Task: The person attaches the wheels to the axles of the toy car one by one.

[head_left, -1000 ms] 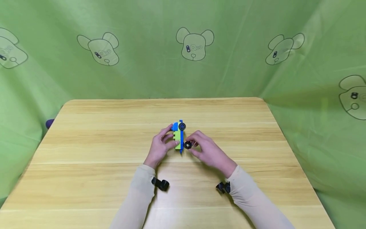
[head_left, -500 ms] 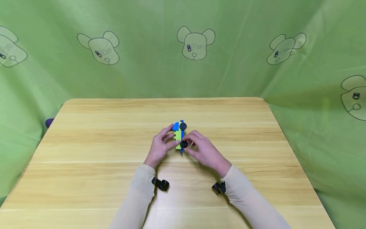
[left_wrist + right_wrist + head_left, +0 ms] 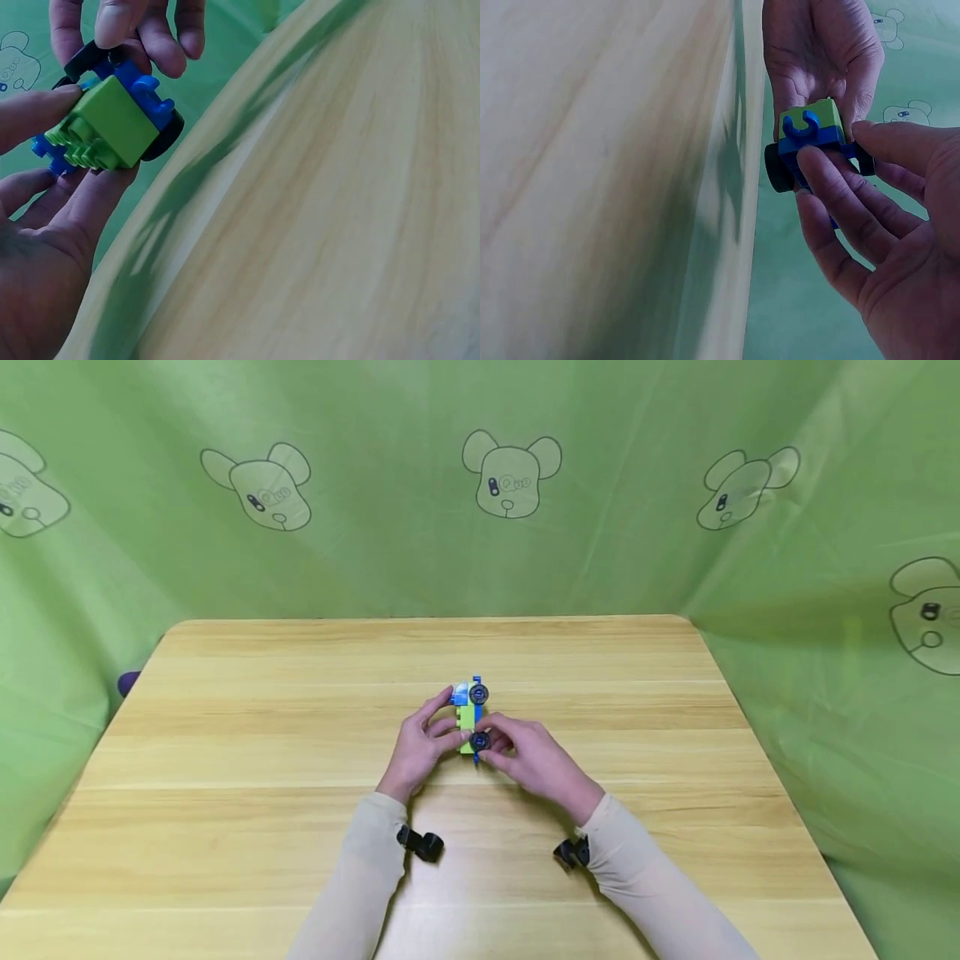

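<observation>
My left hand (image 3: pixel 420 747) holds a toy car (image 3: pixel 467 718) of green and blue building blocks, turned on its side above the table. Thumb and fingers grip it from opposite sides. A black wheel (image 3: pixel 478 694) with a blue hub sits at its far end. At the near end, my right hand (image 3: pixel 543 760) pinches another black wheel (image 3: pixel 479 741), which lies against the car's side. In the left wrist view, studs stick out of the green block (image 3: pixel 116 120). A blue hook (image 3: pixel 801 127) shows on the car's end in the right wrist view. Fingers partly hide the pinched wheel.
The wooden table (image 3: pixel 262 843) spreads around both hands. Green curtains (image 3: pixel 390 527) with mouse-head drawings hang behind it and at the sides. Black wrist cameras sit on both sleeves. Something purple (image 3: pixel 129 682) shows past the left edge.
My right hand has moved left, bringing the wheel from beside the car up against its near end. The wheel's blue hub now faces up. The left hand has stayed nearly still.
</observation>
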`<control>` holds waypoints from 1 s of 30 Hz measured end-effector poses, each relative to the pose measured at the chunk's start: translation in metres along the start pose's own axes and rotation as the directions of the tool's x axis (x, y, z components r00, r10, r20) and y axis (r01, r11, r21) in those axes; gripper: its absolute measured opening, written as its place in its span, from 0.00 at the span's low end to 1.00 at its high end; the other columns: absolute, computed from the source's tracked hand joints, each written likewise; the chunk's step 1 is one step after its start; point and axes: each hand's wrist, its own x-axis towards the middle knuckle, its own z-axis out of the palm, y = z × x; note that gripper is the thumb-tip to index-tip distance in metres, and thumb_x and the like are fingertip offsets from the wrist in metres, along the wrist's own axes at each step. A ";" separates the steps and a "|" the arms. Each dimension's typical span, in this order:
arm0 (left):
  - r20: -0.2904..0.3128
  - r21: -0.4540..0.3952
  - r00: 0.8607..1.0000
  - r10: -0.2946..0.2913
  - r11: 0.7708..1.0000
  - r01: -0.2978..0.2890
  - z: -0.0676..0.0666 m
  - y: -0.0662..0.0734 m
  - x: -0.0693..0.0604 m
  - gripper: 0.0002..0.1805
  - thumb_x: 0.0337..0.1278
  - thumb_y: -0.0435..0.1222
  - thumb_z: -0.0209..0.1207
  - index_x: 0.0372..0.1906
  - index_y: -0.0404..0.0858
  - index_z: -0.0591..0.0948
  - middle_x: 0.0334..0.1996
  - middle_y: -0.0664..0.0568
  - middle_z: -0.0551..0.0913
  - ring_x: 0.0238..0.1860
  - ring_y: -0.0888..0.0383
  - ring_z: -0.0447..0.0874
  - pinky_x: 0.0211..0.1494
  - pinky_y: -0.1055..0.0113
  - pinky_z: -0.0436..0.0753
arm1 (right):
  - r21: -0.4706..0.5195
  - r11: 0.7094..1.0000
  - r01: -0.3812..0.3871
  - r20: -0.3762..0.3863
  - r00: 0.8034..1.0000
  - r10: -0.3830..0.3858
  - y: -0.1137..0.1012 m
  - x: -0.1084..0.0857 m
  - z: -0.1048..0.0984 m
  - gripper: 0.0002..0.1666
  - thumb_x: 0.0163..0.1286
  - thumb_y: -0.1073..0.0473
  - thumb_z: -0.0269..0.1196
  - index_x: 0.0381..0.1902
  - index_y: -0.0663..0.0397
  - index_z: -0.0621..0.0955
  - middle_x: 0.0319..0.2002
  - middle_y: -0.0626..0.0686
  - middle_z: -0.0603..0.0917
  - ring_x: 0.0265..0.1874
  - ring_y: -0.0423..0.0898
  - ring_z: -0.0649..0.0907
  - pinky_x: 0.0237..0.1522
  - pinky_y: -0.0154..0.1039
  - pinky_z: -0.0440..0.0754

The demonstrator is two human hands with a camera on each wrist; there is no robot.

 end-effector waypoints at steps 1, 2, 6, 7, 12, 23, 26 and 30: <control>0.005 -0.002 1.000 0.000 1.000 0.000 0.000 0.000 0.000 0.44 0.51 0.19 0.64 0.74 0.40 0.63 0.70 0.39 0.61 0.53 0.48 0.81 0.54 0.62 0.82 | 0.006 1.000 -0.007 0.006 1.000 0.007 0.000 0.000 0.000 0.22 0.63 0.65 0.69 0.54 0.52 0.79 0.36 0.46 0.84 0.35 0.39 0.82 0.41 0.34 0.84; 0.011 0.001 1.000 0.002 1.000 -0.002 0.000 -0.001 0.000 0.44 0.52 0.19 0.64 0.74 0.40 0.63 0.68 0.40 0.63 0.53 0.48 0.80 0.54 0.62 0.82 | 0.012 1.000 -0.010 0.008 1.000 0.010 0.001 0.000 0.000 0.22 0.63 0.65 0.69 0.54 0.52 0.79 0.36 0.45 0.83 0.35 0.39 0.82 0.41 0.34 0.84; 0.023 0.012 1.000 0.004 1.000 -0.004 0.000 -0.002 -0.002 0.43 0.53 0.20 0.63 0.74 0.41 0.63 0.67 0.42 0.64 0.54 0.47 0.80 0.55 0.61 0.82 | 0.031 0.999 -0.012 -0.001 1.000 0.012 0.003 0.000 0.002 0.21 0.62 0.65 0.69 0.54 0.52 0.79 0.35 0.45 0.83 0.35 0.39 0.82 0.40 0.34 0.84; 0.025 0.018 1.000 0.005 1.000 -0.005 0.001 -0.001 -0.002 0.43 0.54 0.20 0.63 0.75 0.40 0.62 0.67 0.42 0.64 0.55 0.47 0.79 0.56 0.62 0.81 | 0.036 0.999 -0.009 -0.006 1.000 0.009 0.003 0.000 0.002 0.21 0.62 0.66 0.69 0.53 0.53 0.79 0.35 0.45 0.83 0.35 0.39 0.82 0.40 0.33 0.84; 0.050 0.051 0.998 0.026 0.998 -0.029 0.001 -0.001 -0.004 0.44 0.55 0.22 0.64 0.76 0.38 0.58 0.71 0.38 0.56 0.59 0.46 0.76 0.58 0.63 0.80 | 0.043 0.999 0.001 -0.027 1.000 0.000 0.005 0.001 0.003 0.21 0.62 0.68 0.69 0.52 0.53 0.80 0.34 0.45 0.83 0.33 0.39 0.81 0.38 0.33 0.83; 0.041 0.062 0.998 0.040 0.997 -0.043 0.000 -0.003 -0.003 0.44 0.54 0.24 0.65 0.75 0.38 0.60 0.76 0.37 0.43 0.60 0.47 0.75 0.60 0.66 0.77 | 0.054 0.997 0.057 -0.083 0.995 -0.053 0.011 -0.001 0.007 0.16 0.72 0.60 0.61 0.57 0.49 0.80 0.49 0.46 0.84 0.47 0.42 0.82 0.53 0.43 0.80; 0.038 0.052 0.998 0.041 0.998 -0.043 -0.001 -0.004 -0.003 0.43 0.54 0.23 0.65 0.75 0.37 0.60 0.75 0.37 0.46 0.61 0.46 0.74 0.60 0.66 0.77 | 0.068 0.997 0.048 -0.096 0.994 -0.042 0.012 -0.001 0.008 0.16 0.75 0.61 0.57 0.57 0.48 0.80 0.50 0.46 0.83 0.50 0.44 0.81 0.56 0.44 0.79; 0.034 0.039 0.998 0.046 0.998 -0.047 -0.001 -0.003 -0.003 0.44 0.53 0.22 0.65 0.75 0.37 0.60 0.74 0.39 0.50 0.62 0.45 0.73 0.60 0.66 0.77 | 0.270 0.963 -0.019 -0.070 0.997 0.039 0.012 0.001 0.009 0.15 0.74 0.64 0.57 0.57 0.57 0.77 0.42 0.51 0.84 0.41 0.51 0.85 0.47 0.44 0.84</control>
